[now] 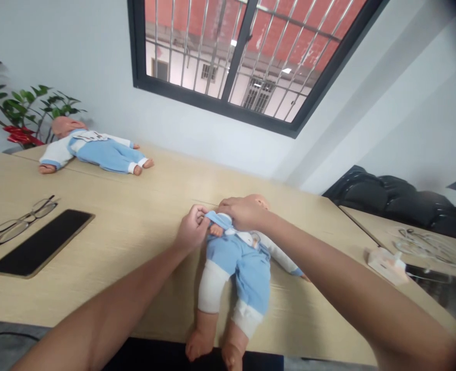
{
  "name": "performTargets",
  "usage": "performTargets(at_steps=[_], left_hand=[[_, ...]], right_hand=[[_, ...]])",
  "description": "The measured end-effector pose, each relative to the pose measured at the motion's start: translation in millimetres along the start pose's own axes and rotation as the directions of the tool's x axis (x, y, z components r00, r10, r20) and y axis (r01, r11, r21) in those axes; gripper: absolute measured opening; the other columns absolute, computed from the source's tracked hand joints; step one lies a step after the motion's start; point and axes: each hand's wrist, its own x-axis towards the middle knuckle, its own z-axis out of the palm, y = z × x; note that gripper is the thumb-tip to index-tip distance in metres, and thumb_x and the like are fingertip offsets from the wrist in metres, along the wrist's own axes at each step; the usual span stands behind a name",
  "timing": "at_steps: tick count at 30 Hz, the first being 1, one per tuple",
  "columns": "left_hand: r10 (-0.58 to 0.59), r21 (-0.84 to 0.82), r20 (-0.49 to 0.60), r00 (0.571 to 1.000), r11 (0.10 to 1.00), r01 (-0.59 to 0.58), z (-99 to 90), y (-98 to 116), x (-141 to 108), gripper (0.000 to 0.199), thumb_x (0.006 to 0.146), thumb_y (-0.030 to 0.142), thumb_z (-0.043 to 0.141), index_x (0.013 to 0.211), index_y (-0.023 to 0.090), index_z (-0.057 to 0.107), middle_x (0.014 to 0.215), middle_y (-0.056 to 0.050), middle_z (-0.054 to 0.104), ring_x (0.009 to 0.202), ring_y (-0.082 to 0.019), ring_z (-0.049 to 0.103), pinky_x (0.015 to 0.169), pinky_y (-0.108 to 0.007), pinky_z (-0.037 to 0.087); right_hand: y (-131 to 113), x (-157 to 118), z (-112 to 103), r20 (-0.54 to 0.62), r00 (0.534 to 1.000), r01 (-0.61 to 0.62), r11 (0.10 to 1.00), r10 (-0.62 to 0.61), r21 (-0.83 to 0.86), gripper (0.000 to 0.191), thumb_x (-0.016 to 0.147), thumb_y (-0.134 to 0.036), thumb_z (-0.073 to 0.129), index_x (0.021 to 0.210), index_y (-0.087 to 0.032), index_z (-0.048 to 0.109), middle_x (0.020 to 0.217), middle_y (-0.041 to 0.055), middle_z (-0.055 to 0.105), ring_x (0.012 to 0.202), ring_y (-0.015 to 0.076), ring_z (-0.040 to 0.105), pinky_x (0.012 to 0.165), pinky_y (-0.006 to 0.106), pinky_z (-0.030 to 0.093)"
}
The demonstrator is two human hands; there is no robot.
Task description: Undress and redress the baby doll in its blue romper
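Observation:
A baby doll (238, 263) in a blue and white outfit lies on its back on the table, its feet toward me at the front edge. My left hand (192, 226) pinches the edge of a blue piece of the doll's clothing (219, 220) near the doll's small hand (215, 230). Across the doll's upper chest lies my right hand (243, 212), fingers curled on the clothing by the shoulder. That hand hides most of the doll's head and its fingertips are partly out of sight. The doll's other arm (280, 252) stretches out to the right under my forearm.
A second doll (100, 149) in similar clothes lies at the back left, beside a plant (27, 105). Glasses (22, 221) and a phone (42, 242) rest on the left. To the right are a white box (386, 264), coiled cables (429, 247) and black chairs (398, 201).

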Motion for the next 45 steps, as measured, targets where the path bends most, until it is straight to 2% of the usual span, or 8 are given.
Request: performTargets(at_steps=[5, 10, 15, 21, 27, 30, 35, 45], left_hand=[[-0.031, 0.185, 0.009, 0.999, 0.982, 0.029, -11.4, -8.2, 9.8, 0.012, 0.093, 0.030, 0.055, 0.103, 0.023, 0.053, 0.069, 0.005, 0.062, 0.062, -0.015, 0.063, 0.061, -0.025, 0.046], [0.009, 0.291, -0.023, 1.000, 0.957, -0.002, -13.4, -4.9, 10.6, 0.014, 0.092, 0.027, 0.055, 0.105, 0.023, 0.056, 0.084, -0.001, 0.070, 0.075, -0.017, 0.069, 0.070, -0.028, 0.051], [-0.030, 0.238, 0.036, 0.999, 0.971, 0.020, -14.6, -2.9, 14.0, 0.012, 0.096, 0.031, 0.053, 0.106, 0.025, 0.054, 0.094, -0.002, 0.076, 0.088, -0.019, 0.073, 0.078, -0.030, 0.052], [-0.073, -0.056, 0.287, 0.955, 0.994, 0.093, -21.9, -10.9, 21.8, 0.017, 0.098, 0.035, 0.047, 0.109, 0.023, 0.048, 0.089, -0.003, 0.075, 0.078, -0.017, 0.071, 0.073, -0.029, 0.054], [-0.034, 0.459, 0.195, 0.980, 0.886, -0.061, -28.9, -1.5, 24.3, 0.022, 0.093, 0.024, 0.050, 0.113, 0.024, 0.058, 0.093, -0.004, 0.073, 0.083, -0.021, 0.069, 0.075, -0.031, 0.048], [-0.034, 0.534, 0.273, 0.961, 0.837, -0.122, -35.5, 4.2, 26.4, 0.019, 0.091, 0.027, 0.054, 0.108, 0.024, 0.063, 0.092, -0.003, 0.072, 0.082, -0.020, 0.067, 0.073, -0.030, 0.046], [-0.161, 0.477, 0.409, 0.898, 0.877, -0.061, -46.6, 2.9, 28.9, 0.008, 0.082, 0.025, 0.059, 0.089, 0.023, 0.063, 0.068, 0.004, 0.063, 0.064, -0.016, 0.059, 0.060, -0.026, 0.041], [-0.104, 0.423, 0.048, 0.993, 0.903, 0.074, -35.0, 6.2, 25.5, 0.012, 0.087, 0.030, 0.056, 0.078, 0.023, 0.050, 0.062, 0.006, 0.055, 0.061, -0.014, 0.055, 0.060, -0.025, 0.041]], right_hand=[[-21.2, 1.9, 5.1, -0.142, 0.982, -0.063, 0.927, 0.123, 0.370, 0.030, 0.091, -0.011, 0.051, 0.116, -0.015, 0.067, 0.116, 0.0129, 0.069, 0.106, 0.0235, 0.064, 0.094, 0.037, 0.048], [-32.0, 3.7, 6.8, -0.184, 0.950, -0.153, 0.891, 0.252, 0.428, 0.013, 0.093, -0.027, 0.060, 0.090, -0.016, 0.067, 0.098, 0.0097, 0.065, 0.093, 0.0216, 0.060, 0.087, 0.034, 0.046], [-15.4, 4.1, 2.3, 0.017, 0.921, -0.289, 0.650, 0.390, 0.702, 0.019, 0.091, -0.037, 0.056, 0.084, -0.019, 0.060, 0.077, -0.0001, 0.057, 0.069, 0.0152, 0.051, 0.067, 0.028, 0.039], [-7.3, 13.7, 10.6, 0.241, 0.918, -0.367, 0.446, 0.314, 0.816, 0.021, 0.084, -0.039, 0.063, 0.079, -0.020, 0.057, 0.068, -0.0035, 0.051, 0.059, 0.0121, 0.041, 0.055, 0.025, 0.031], [-15.0, 23.4, 17.4, 0.266, 0.942, -0.321, 0.321, 0.204, 0.891, 0.026, 0.081, -0.042, 0.070, 0.074, -0.017, 0.062, 0.059, -0.0052, 0.045, 0.058, 0.0121, 0.039, 0.058, 0.026, 0.031], [-11.4, 19.7, 15.9, 0.246, 0.945, -0.297, 0.258, 0.214, 0.919, 0.020, 0.078, -0.035, 0.068, 0.070, -0.017, 0.062, 0.061, -0.0040, 0.048, 0.060, 0.0126, 0.041, 0.061, 0.027, 0.035], [-9.0, 13.0, 12.3, 0.212, 0.944, -0.288, 0.313, 0.253, 0.905, 0.017, 0.081, -0.031, 0.065, 0.075, -0.016, 0.070, 0.063, -0.0009, 0.056, 0.065, 0.0147, 0.051, 0.068, 0.028, 0.041], [-16.4, 21.4, -1.6, 0.326, 0.931, -0.364, 0.398, 0.163, 0.842, 0.041, 0.086, -0.055, 0.070, 0.087, -0.015, 0.078, 0.079, 0.0033, 0.068, 0.069, 0.0148, 0.054, 0.064, 0.027, 0.044]])
